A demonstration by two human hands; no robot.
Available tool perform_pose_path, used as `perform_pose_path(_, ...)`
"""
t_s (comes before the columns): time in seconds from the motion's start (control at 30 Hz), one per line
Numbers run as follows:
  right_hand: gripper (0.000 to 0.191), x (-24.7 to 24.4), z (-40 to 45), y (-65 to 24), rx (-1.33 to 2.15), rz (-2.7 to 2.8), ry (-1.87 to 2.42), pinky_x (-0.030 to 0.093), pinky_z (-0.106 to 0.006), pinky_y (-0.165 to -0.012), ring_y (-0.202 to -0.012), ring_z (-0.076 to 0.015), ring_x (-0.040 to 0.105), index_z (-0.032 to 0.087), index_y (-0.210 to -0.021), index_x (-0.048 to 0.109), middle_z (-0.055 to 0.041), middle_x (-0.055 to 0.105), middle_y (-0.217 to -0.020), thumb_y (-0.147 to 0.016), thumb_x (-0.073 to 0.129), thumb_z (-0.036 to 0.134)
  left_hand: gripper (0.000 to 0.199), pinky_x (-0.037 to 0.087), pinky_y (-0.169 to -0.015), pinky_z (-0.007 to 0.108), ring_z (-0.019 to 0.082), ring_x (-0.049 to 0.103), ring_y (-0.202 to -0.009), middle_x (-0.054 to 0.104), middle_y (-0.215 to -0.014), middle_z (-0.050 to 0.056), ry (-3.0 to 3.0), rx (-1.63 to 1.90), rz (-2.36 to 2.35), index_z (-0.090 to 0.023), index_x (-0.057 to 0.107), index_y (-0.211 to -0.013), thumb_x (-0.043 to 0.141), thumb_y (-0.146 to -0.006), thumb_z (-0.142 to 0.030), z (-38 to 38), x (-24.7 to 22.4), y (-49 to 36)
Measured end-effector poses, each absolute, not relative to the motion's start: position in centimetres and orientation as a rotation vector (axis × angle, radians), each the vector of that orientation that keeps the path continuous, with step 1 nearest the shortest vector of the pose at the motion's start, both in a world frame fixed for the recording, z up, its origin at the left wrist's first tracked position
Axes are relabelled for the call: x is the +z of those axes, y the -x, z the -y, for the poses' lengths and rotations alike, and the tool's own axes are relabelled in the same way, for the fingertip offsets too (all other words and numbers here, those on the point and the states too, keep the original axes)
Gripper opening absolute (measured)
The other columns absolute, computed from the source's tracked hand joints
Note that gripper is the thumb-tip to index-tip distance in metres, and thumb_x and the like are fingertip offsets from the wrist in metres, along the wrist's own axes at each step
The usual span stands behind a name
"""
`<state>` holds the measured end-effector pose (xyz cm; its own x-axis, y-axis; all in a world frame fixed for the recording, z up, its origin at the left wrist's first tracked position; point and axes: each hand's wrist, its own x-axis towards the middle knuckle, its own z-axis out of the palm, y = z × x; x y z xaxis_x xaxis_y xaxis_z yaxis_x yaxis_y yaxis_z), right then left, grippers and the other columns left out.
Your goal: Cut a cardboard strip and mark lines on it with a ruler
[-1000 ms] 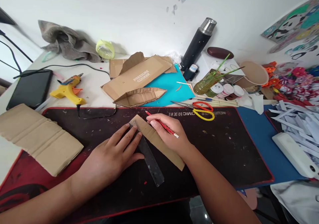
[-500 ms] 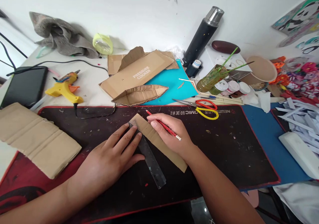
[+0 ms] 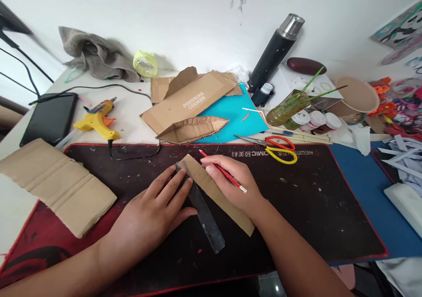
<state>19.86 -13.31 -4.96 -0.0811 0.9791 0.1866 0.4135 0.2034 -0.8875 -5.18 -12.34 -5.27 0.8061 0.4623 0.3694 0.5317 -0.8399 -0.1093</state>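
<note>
My left hand [image 3: 153,211] lies flat with its fingers spread over the upper end of a dark ruler [image 3: 208,224]. The ruler runs along the left edge of a narrow cardboard strip [image 3: 238,218] on the black mat [image 3: 296,209]. A red pencil [image 3: 228,174] with a white end is gripped in my right hand [image 3: 235,182], which rests over the strip. The pencil's tip points up and left, near the strip's far end. Just beyond the strip stands a boat-shaped cardboard piece [image 3: 194,130].
Scissors [image 3: 280,149] with red and yellow handles lie at the mat's back edge. A yellow glue gun [image 3: 99,123] and a folded cardboard piece [image 3: 59,187] are at left. Behind are flat cardboard [image 3: 187,99], a black flask [image 3: 273,53] and a brush jar [image 3: 283,110].
The whole view has shifted, so everything sits slightly farther right and lower. Both hands, the ruler, the strip and the pencil keep nearly the same places relative to each other.
</note>
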Motion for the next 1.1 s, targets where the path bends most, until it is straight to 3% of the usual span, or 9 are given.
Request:
perform_pose_path(0.6,0.021,-4.89,13.32,-19.9,0.861,1.632,1.358,0.063,-0.036,-0.102,-0.113,-0.0221,0.081,0.028,-0.122,0.081,-0.0033,0.086,-0.122,-0.111,0.063,0.031,0.053,0.06,-0.114,0.051,0.039,0.066,-0.142,0.072,-0.15,0.02,2.833,-0.5,0.833,-0.008,0.07,-0.143,0.054,-0.114,-0.05,12.31,-5.54,5.46)
perform_pose_path(1.1,0.021,-4.74,13.31,-19.93,0.869,1.646,1.355,0.062,-0.035,-0.104,-0.115,-0.0216,0.081,0.028,-0.123,0.08,-0.0036,0.085,-0.124,-0.112,0.063,0.03,0.055,0.063,-0.109,0.052,0.04,0.066,-0.142,0.07,-0.153,0.019,2.867,-0.493,0.884,-0.011,0.066,-0.149,0.058,-0.112,-0.051,12.38,-5.97,5.73)
